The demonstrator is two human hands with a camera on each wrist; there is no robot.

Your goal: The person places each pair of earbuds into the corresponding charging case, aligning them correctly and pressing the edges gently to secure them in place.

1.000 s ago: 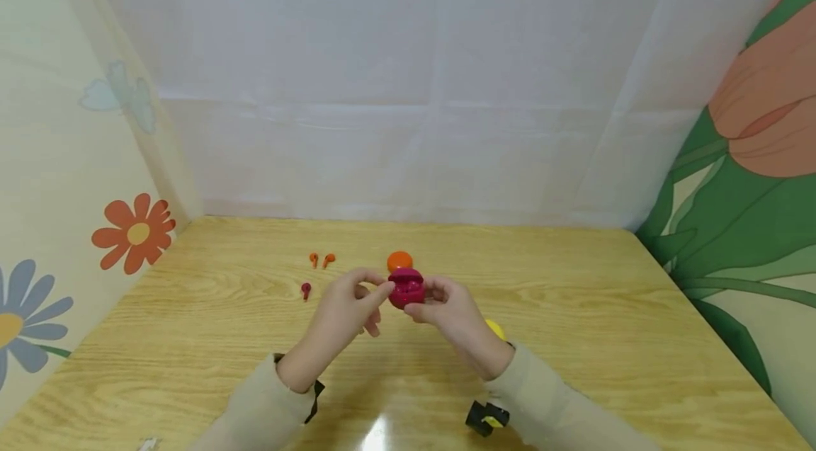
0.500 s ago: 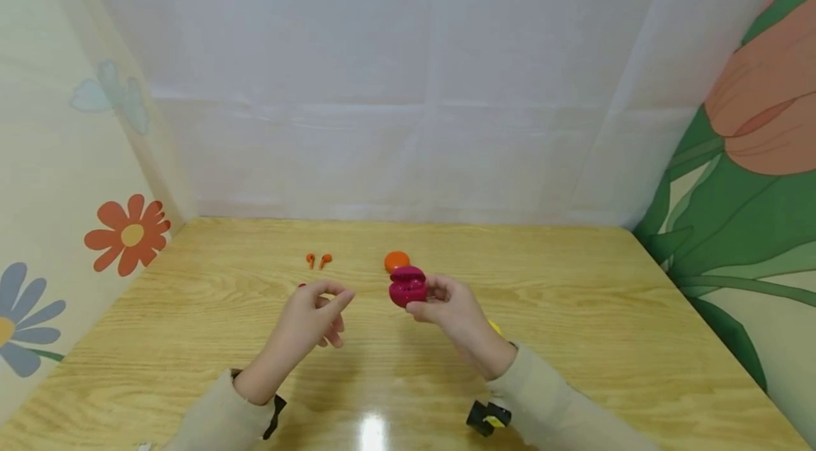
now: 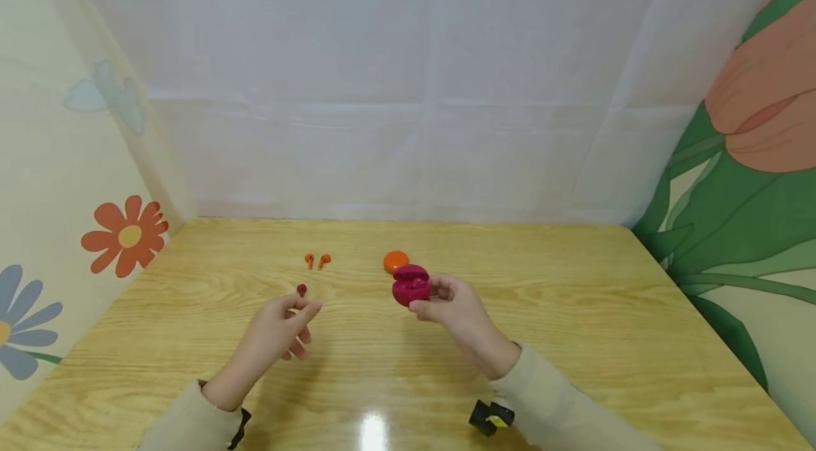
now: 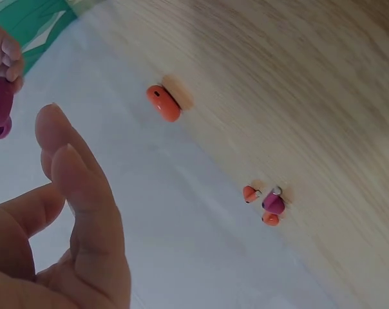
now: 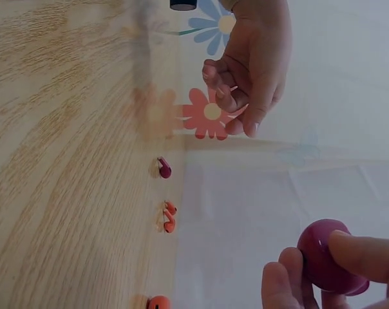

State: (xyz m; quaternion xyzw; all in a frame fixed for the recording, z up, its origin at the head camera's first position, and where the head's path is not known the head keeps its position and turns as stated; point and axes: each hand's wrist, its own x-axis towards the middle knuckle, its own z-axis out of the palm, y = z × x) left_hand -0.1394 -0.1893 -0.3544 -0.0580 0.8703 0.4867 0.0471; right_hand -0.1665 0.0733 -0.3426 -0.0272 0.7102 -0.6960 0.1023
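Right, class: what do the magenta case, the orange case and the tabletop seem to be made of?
Magenta case: probably hard plastic, glossy; its rounded shell shows highlights.
Orange case: likely plastic too, smooth, with shiny spots.
Tabletop: wood or wood-print laminate, slightly glossy; grain and a bright reflection show.

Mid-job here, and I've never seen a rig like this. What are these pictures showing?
There's no machine: a person is working bare-handed. The wide picture looks forward and down from a camera on the head; the other two come from cameras on the left and right wrists. The right hand holds a magenta case with its lid open. The left hand appears to hold nothing; nearest it on the wooden table is a magenta earbud. Two orange earbuds and an orange case also lie there.
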